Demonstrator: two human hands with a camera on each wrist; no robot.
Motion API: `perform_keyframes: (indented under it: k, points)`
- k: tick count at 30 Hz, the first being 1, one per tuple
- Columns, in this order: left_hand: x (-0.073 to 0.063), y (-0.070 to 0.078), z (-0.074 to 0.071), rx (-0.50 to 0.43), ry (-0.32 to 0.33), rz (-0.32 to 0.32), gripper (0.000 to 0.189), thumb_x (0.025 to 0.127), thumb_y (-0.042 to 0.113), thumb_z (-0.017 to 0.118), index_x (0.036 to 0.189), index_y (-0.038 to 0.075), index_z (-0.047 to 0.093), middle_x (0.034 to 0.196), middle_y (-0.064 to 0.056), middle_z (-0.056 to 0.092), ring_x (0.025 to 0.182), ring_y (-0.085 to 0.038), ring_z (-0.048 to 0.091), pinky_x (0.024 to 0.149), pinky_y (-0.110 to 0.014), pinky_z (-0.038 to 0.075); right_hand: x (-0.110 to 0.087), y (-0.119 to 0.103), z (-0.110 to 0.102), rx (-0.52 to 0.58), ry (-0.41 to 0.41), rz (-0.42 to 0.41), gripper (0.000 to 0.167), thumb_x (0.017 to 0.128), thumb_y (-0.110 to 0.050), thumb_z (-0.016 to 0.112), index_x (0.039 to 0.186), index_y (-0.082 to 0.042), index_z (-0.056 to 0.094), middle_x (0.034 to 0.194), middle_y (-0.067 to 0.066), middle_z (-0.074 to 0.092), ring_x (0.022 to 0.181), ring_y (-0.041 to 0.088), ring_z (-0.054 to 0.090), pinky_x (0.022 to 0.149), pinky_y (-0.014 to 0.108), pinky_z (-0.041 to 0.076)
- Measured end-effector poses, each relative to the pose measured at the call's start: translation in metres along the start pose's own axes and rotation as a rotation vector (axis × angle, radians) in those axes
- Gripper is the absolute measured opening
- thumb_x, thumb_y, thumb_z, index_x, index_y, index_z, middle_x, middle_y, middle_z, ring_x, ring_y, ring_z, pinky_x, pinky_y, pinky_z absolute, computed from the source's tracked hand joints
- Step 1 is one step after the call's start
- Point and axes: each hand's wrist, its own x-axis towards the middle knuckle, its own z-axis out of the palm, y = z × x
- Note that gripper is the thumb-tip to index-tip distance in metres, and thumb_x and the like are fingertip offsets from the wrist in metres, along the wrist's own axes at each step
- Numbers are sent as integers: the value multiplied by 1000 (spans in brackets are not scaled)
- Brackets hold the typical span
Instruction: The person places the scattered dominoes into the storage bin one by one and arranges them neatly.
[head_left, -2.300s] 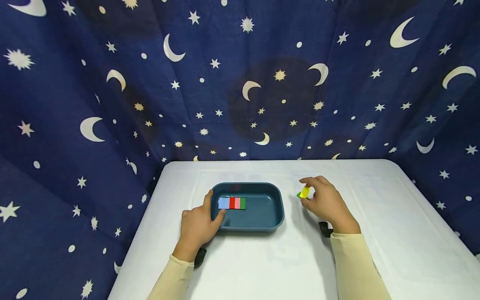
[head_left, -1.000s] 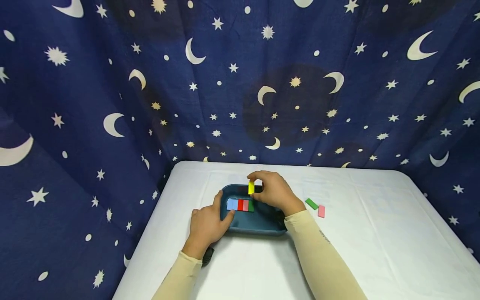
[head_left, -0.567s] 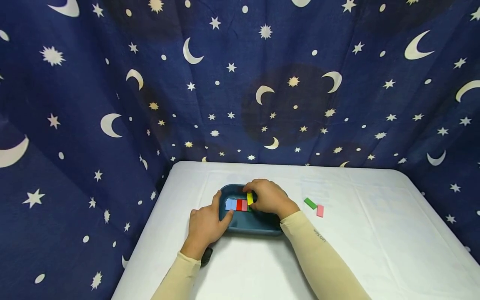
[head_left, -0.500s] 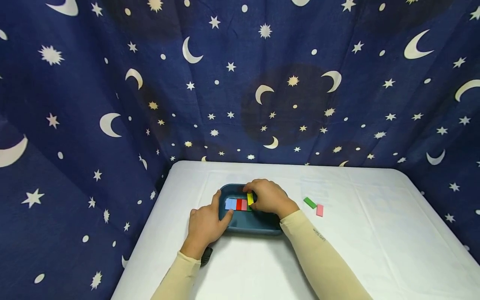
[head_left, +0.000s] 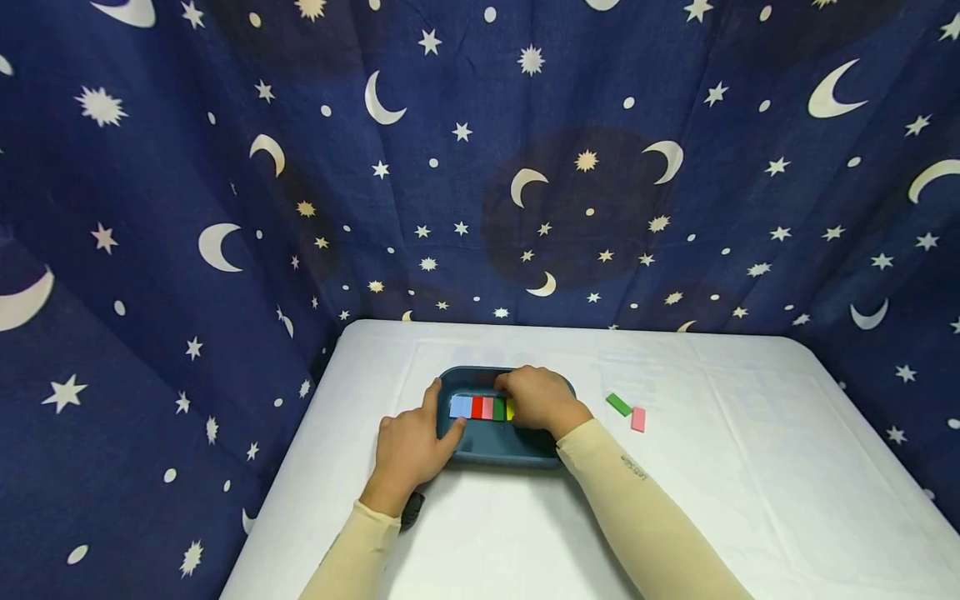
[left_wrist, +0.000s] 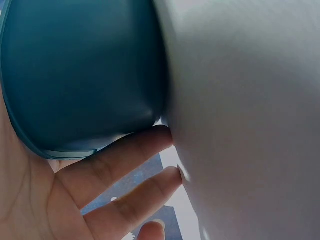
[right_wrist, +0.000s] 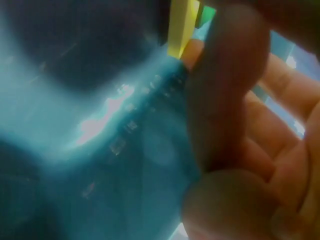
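A row of flat coloured tiles lies inside a dark teal tray [head_left: 498, 460]: light blue tiles [head_left: 461, 407], then a red [head_left: 477, 407], a pink [head_left: 487, 408] and a green tile [head_left: 498, 409]. At the row's right end my right hand [head_left: 542, 402] pinches a yellow tile [head_left: 510, 409], mostly hidden by the fingers in the head view. In the right wrist view the yellow tile [right_wrist: 182, 30] stands beside a fingertip, with green behind it. My left hand [head_left: 411, 450] holds the tray's left end, thumb over the near rim; its palm lies against the tray wall [left_wrist: 85, 75].
To the right of the tray, a green tile [head_left: 618, 405] and a pink tile [head_left: 638, 419] lie on the white tablecloth [head_left: 720, 467]. A dark blue curtain [head_left: 480, 167] with moons and stars hangs behind and left of the table.
My right hand has brought the yellow tile from the table at right into the tray and lowered it to the row's right end. My left hand stays on the tray.
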Motion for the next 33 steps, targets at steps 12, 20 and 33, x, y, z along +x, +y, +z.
perform_keyframes:
  k: [12, 20, 33]
  points:
    - [1, 0, 2, 12, -17, -2, 87, 99, 71, 50, 160, 9, 42, 68, -3, 67, 61, -23, 66, 62, -50, 45, 0, 4, 2, 62, -21, 9, 53, 72, -18, 97, 121, -18, 77, 96, -3, 73, 83, 14, 61, 75, 40, 55]
    - [0, 2, -1, 7, -19, -9, 87, 99, 69, 53, 160, 9, 43, 70, -4, 68, 61, -25, 66, 63, -50, 46, 1, 5, 4, 91, -21, -12, 55, 73, -17, 97, 123, -18, 76, 99, -1, 74, 84, 14, 62, 78, 39, 55]
    - [0, 2, -2, 5, -28, -13, 87, 99, 69, 54, 160, 9, 42, 70, -4, 68, 62, -25, 66, 63, -50, 46, 1, 2, 4, 107, -43, -10, 58, 75, -19, 98, 128, -17, 74, 105, -2, 74, 89, 14, 62, 84, 42, 56]
